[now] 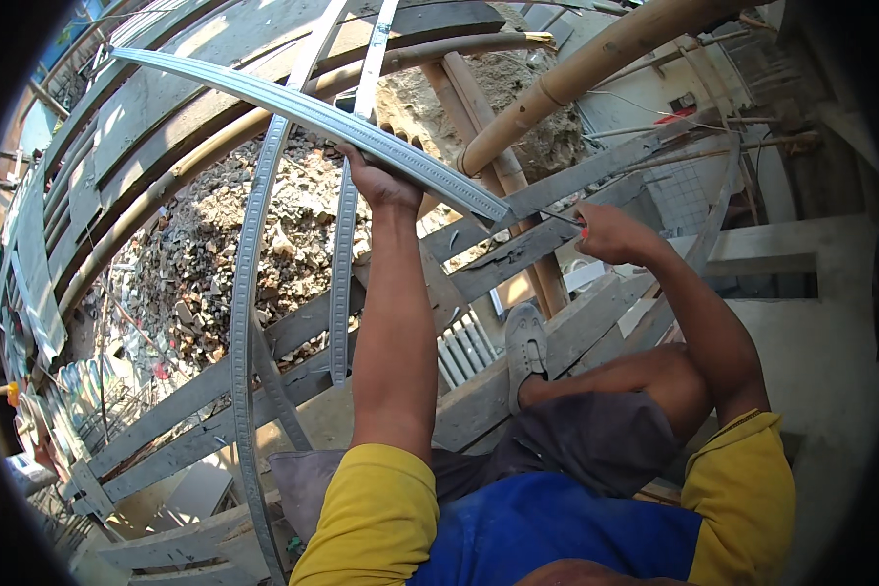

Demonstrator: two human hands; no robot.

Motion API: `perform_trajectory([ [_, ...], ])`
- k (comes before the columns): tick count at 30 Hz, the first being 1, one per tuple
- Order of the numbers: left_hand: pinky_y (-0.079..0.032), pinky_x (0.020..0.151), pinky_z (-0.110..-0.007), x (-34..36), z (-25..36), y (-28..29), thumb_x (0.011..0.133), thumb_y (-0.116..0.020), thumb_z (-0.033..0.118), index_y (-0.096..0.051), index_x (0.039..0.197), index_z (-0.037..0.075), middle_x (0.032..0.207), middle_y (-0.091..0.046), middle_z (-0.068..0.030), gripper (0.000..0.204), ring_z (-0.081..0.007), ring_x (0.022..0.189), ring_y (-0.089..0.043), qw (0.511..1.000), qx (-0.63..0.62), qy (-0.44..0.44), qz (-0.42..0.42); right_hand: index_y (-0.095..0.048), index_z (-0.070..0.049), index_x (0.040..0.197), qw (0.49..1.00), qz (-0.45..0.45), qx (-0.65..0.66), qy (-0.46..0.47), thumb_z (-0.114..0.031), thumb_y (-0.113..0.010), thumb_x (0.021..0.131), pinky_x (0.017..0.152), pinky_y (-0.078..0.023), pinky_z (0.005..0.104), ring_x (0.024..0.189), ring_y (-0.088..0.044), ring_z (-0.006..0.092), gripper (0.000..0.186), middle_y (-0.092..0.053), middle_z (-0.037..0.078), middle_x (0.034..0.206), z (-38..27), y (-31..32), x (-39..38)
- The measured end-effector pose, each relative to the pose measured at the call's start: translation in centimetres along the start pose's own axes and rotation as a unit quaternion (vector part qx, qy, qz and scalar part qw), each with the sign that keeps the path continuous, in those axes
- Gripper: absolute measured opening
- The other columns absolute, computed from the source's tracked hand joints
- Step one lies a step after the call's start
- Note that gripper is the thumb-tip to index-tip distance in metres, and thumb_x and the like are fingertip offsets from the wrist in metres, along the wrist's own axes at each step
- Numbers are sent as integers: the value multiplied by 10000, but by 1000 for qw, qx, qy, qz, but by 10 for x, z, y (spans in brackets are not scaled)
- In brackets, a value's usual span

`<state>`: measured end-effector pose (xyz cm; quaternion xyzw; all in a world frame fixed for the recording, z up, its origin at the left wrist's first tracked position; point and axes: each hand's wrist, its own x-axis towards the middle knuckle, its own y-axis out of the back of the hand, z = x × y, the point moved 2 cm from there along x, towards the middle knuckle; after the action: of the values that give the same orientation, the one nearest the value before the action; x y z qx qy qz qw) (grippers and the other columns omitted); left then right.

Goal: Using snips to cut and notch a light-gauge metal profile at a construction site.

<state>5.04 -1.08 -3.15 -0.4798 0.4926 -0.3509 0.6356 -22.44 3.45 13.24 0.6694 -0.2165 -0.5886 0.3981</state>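
My left hand (389, 186) is closed around a long galvanized metal channel (264, 95) from below, near its right end. The channel slants from the far left down to the middle of the view, its ribbed side showing. My right hand (615, 234) grips a slim dark tool with some red at its handle (584, 232). The tool's tip points at the channel's near end; whether they touch I cannot tell, nor the tool's exact kind. Two more metal channels, a longer one (243, 293) and a shorter one (340, 283), hang down left of my left forearm.
Wooden planks (171, 420) cross below me, with gaps between them. Broken rubble (230, 244) lies lower down on the left. A thick bamboo pole (576, 83) slants in from the upper right. My grey shoe (525, 347) rests by a beam. A pale concrete wall (801, 371) stands right.
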Motion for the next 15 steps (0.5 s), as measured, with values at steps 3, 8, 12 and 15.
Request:
perform_trajectory([
  [3, -537, 677, -346, -1, 7, 5, 834, -471, 729, -528, 1120, 83, 774, -558, -73, 709, -184, 696, -576, 988, -147, 11, -50, -541, 57, 1067, 998, 59, 22, 15, -154, -615, 768, 848, -464, 459, 983, -597, 430, 374, -630, 283, 1000, -1, 3, -2],
  [8, -540, 687, -315, -4, 18, -8, 773, -666, 636, -521, 1095, 108, 788, -560, -77, 635, -175, 668, -566, 962, -223, 21, -157, -555, 35, 1037, 998, -12, 43, 38, -190, -663, 753, 813, -465, 437, 939, -600, 406, 378, -629, 232, 952, -18, 7, -10],
  [12, -485, 667, -273, -7, 27, -25, 777, -690, 598, -511, 1049, 109, 815, -525, -43, 588, -151, 654, -517, 968, -179, 12, -178, -559, 32, 1026, 998, -24, 36, 46, -179, -665, 753, 801, -464, 430, 929, -602, 399, 361, -627, 226, 939, -27, 9, -12],
  [15, -456, 631, -273, -4, 37, -31, 843, -711, 371, -502, 966, 53, 743, -425, -11, 400, -121, 651, -492, 993, -7, -19, -114, -559, 32, 1033, 998, -19, 53, 35, -175, -665, 756, 807, -466, 430, 937, -603, 398, 362, -628, 230, 953, -24, 10, -11],
])
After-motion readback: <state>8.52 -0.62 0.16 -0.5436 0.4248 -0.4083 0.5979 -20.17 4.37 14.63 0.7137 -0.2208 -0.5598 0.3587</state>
